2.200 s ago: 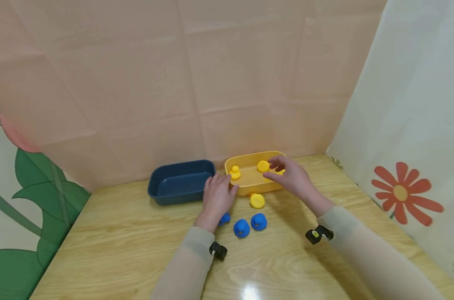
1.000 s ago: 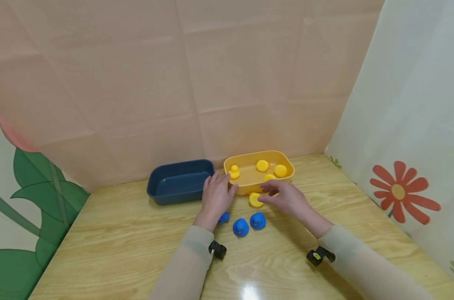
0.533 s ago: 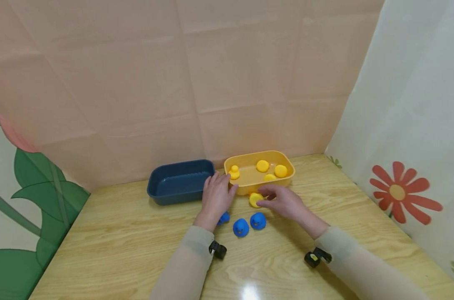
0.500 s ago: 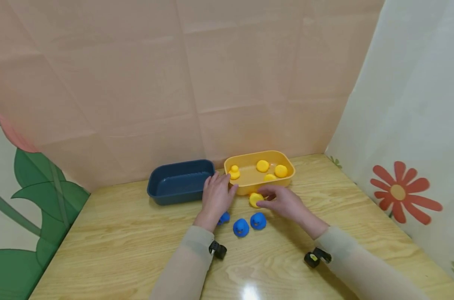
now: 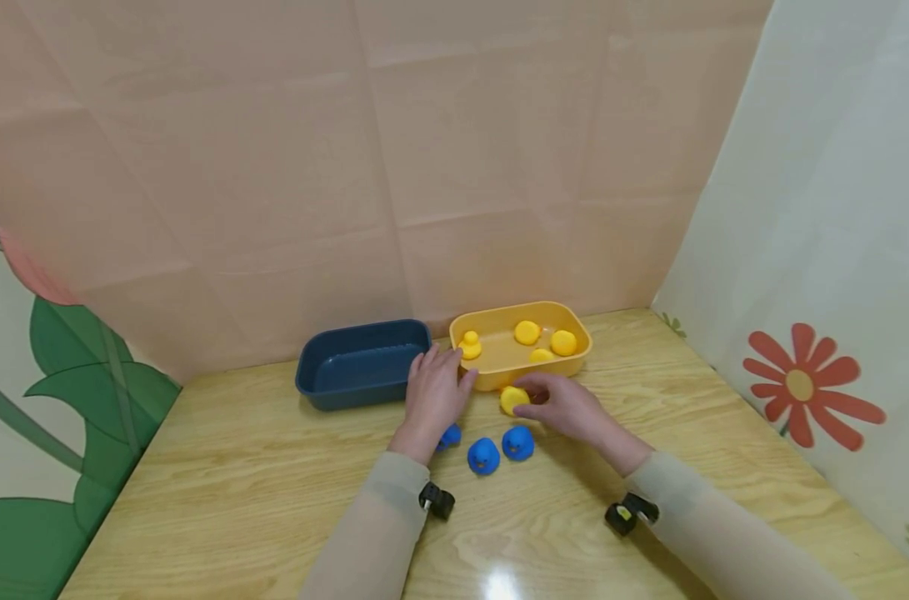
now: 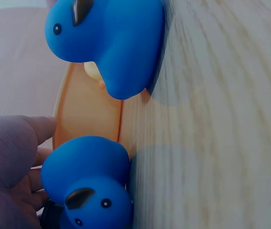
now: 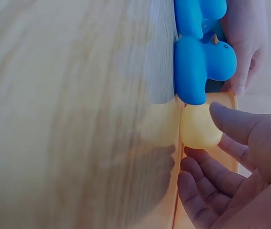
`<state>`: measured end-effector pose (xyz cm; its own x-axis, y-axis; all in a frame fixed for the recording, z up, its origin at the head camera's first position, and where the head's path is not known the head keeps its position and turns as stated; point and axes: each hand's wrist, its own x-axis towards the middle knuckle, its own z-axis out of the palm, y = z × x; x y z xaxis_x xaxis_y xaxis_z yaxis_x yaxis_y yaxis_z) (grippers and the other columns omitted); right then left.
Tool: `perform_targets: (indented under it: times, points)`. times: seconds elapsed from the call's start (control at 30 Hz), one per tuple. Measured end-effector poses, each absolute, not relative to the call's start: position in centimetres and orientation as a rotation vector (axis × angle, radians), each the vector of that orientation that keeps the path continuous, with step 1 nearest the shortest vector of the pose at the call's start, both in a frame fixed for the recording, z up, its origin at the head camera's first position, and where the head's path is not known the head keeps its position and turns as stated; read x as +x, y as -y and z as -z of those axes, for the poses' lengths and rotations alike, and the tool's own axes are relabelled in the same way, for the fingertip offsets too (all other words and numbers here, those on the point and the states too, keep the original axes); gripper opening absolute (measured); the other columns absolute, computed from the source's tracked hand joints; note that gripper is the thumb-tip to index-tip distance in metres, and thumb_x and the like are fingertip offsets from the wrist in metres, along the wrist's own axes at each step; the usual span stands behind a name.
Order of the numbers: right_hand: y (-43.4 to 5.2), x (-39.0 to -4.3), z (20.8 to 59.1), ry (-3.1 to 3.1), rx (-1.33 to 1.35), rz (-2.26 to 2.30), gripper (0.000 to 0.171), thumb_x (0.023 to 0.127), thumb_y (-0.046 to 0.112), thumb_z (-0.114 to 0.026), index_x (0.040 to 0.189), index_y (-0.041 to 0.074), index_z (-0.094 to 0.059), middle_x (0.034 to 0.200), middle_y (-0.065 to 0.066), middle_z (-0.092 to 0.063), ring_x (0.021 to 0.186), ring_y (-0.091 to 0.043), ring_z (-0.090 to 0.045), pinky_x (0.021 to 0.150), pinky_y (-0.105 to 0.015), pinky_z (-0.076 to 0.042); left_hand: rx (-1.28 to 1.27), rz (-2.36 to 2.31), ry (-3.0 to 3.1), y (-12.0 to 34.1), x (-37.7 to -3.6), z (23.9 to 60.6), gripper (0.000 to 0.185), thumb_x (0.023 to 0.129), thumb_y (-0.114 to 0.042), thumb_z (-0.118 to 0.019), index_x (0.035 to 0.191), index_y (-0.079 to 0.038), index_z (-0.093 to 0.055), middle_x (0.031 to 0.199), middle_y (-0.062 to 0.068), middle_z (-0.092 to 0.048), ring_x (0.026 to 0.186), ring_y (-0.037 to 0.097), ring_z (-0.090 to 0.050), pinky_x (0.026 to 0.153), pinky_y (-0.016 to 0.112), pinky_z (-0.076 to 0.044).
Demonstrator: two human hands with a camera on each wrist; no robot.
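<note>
A yellow duck sits on the table just in front of the yellow tray. My right hand is curled round this duck, thumb on one side and fingers on the other. In the right wrist view the thumb lies over the yellow duck and the fingers curl beside it. My left hand lies flat and relaxed on the table against the tray's front left corner. Several yellow ducks lie in the tray. Three blue ducks stand on the table; one is half hidden under my left hand.
An empty dark blue tray stands left of the yellow one, against the pink back wall. A flowered curtain closes the right side. The left wrist view shows two blue ducks close up on the wood.
My right hand left the yellow tray, came down to the yellow duck on the table and closed round it. My left hand has not moved.
</note>
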<state>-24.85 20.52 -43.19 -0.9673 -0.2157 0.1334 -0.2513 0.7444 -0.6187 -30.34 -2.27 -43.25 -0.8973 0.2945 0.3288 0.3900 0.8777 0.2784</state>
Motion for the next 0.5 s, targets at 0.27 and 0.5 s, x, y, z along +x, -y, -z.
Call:
perform_targets:
  times: [0.27,0.5]
  points:
    - [-20.49,-25.17,43.62,2.897,0.348,-1.053,0.029,0.089,0.021,-0.080,0.115,0.012,-0.070,0.104,-0.003,-0.070,0.094,-0.020,-0.065,0.085,-0.043,-0.053,-0.522,0.491,2.763,2.31,-30.25,43.28,0.054,0.102,-0.046,-0.057,0.145,-0.014,-0.057,0.143,0.002,-0.058,0.146,0.029,-0.034,0.120,0.052,-0.020]
    - [-20.52,-25.20,43.71,2.912,0.318,-1.011,0.026,0.089,0.021,-0.079,0.113,0.016,-0.069,0.098,0.000,-0.069,0.087,-0.015,-0.062,0.079,-0.040,-0.052,-0.523,0.470,2.769,2.32,-30.27,43.22,0.056,0.103,-0.050,-0.053,0.146,-0.014,-0.056,0.144,0.001,-0.058,0.146,0.029,-0.034,0.121,0.050,-0.019]
